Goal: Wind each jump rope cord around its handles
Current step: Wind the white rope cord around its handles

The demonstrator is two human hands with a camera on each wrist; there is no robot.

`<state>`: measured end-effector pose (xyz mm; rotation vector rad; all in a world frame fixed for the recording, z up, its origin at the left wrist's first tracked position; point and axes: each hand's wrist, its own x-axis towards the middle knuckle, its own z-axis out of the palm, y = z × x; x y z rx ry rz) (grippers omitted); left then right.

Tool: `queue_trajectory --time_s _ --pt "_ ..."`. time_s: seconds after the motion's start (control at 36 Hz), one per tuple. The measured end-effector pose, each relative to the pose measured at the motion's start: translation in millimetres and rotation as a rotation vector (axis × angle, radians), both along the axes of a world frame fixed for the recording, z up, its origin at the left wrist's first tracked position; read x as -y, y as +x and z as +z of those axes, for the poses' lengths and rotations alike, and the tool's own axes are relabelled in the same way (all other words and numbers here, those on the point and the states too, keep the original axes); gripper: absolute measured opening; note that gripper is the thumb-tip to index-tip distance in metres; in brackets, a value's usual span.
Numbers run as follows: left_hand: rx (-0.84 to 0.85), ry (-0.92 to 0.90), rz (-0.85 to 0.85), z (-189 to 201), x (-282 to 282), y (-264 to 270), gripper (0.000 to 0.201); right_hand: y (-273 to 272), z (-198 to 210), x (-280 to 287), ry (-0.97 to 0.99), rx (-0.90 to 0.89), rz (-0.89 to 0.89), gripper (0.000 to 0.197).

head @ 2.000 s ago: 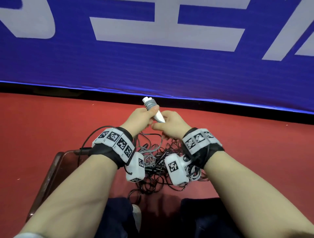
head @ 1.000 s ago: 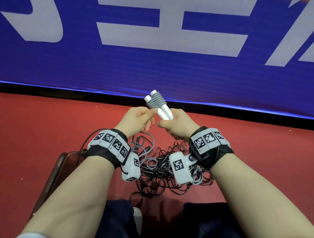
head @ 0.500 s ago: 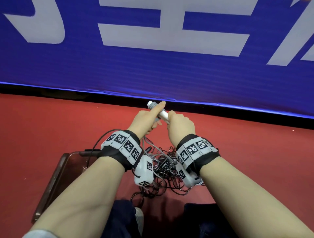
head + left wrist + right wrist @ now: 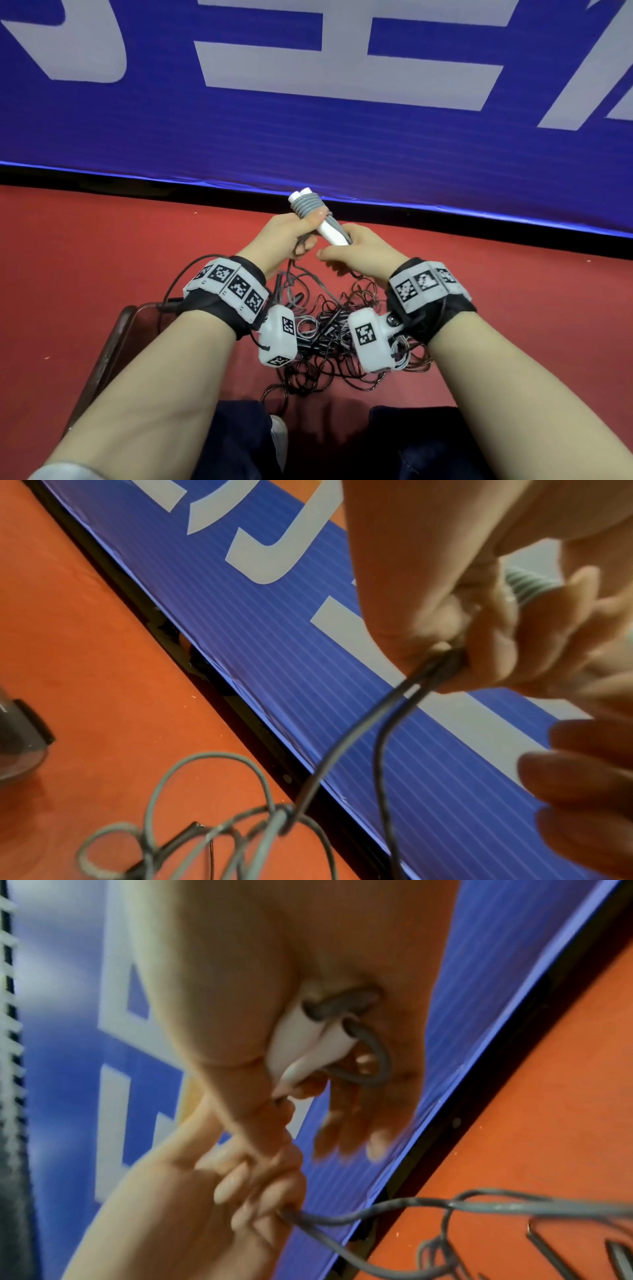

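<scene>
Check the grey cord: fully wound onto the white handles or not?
Partly wound. Grey cord coils wrap the white handles near their top, but slack runs from the left hand to the floor.

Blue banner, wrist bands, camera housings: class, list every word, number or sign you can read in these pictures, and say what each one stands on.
Blue banner: large white characters, cropped by the frame; no whole word can be read.
Left wrist band: black-and-white square code markers, no letters.
Right wrist band: the same kind of markers, no letters.
White camera housings: one code marker on each face, no text.
Jump rope handles: no print visible.
</scene>
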<state>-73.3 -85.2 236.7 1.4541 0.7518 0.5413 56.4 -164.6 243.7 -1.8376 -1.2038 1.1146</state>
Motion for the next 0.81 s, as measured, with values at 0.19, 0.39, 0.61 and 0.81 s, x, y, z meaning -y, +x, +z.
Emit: queue_trajectory --time_s 0.19,0.39,0.61,0.81 --pt "0.082 -0.009 -0.221 4 3 -11 0.040 8 9 15 -0.028 -0.611 0.187 0.023" --pt "0.097 0.010 -0.209 5 1 -16 0.033 2 10 14 -0.042 -0.708 0.185 0.051" --pt "-0.034 0.161 -0.062 0 -5 -16 0.043 6 8 8 -0.004 -0.595 0.132 0.025" --pt "-0.106 0.236 0.037 -4 -8 -17 0.040 -1 7 4 0.063 -0.330 0.074 0.027"
